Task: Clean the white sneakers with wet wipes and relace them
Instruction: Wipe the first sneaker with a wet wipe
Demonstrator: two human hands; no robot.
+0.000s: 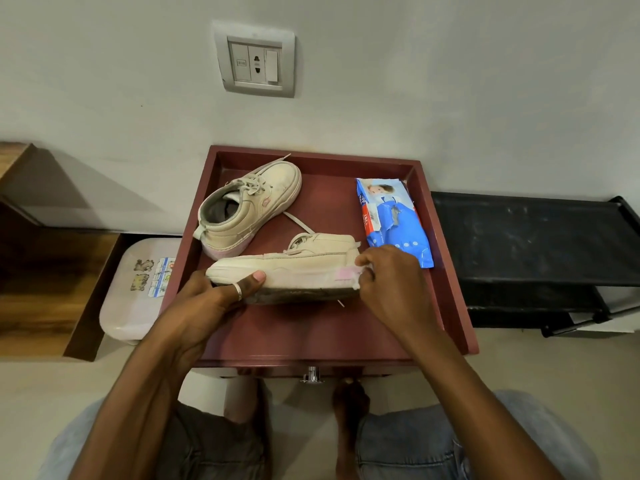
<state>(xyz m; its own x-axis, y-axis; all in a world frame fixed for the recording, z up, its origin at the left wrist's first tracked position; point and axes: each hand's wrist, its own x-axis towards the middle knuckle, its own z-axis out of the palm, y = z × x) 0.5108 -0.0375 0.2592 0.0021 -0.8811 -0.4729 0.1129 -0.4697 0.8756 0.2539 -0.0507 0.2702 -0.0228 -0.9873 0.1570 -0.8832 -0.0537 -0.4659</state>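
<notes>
Sneaker (287, 268) is on its side, front-centre of the red tray (332, 327), left hand (214, 299) clamped on the toe/sole & right hand (388, 282) pinching a wipe (362, 275) at the heel; risk: wipe bunches/tears on the gritty sole edge, w/ dangling lace snagging.

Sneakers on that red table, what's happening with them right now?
A seated person is cleaning one sneaker, tipped on its side on the red table. The left hand grips its toe end, while the right hand presses a wet wipe against the heel end. The other sneaker sits behind it, still laced and untouched. A blue pack of wipes lies to the right on the table.
</notes>
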